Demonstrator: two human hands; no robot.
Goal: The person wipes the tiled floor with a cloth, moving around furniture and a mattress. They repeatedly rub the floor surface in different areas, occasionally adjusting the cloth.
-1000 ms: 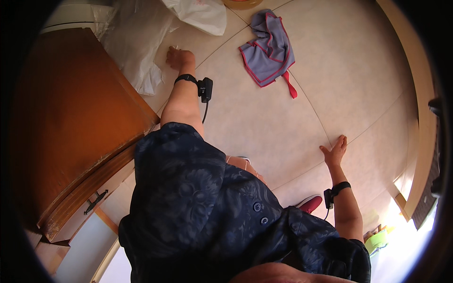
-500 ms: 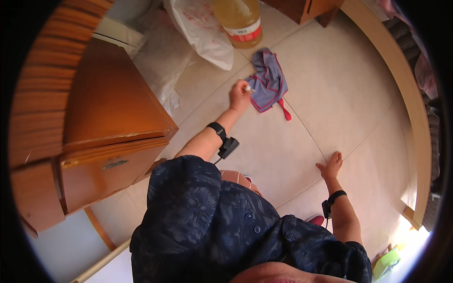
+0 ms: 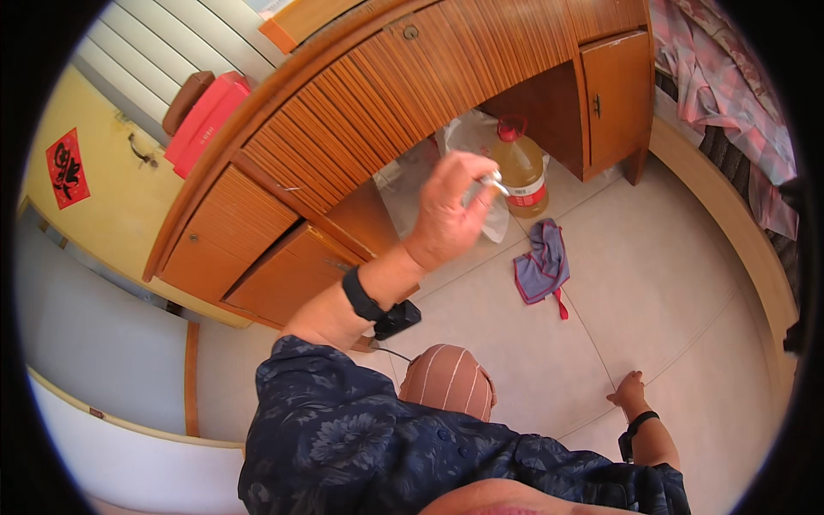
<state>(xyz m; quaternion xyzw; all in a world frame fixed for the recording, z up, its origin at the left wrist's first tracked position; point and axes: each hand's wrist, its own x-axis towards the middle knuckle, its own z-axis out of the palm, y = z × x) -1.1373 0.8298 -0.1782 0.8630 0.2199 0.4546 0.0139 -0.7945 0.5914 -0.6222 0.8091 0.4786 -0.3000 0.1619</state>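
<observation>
Left hand (image 3: pixel 450 216) raised higher, pinching small, blurred whitish object (image 3: pixel 495 181), right hand (image 3: pixel 631 392) spread, empty

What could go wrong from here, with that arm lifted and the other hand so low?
1. The small white thing is only pinched at the fingertips of the left hand, so it might slip and drop.
2. The bottle stands near that hand in the view; a careless swing could perhaps knock it.
3. The right hand appears to lean on the tiled floor, and might slide if that is smooth.
</observation>
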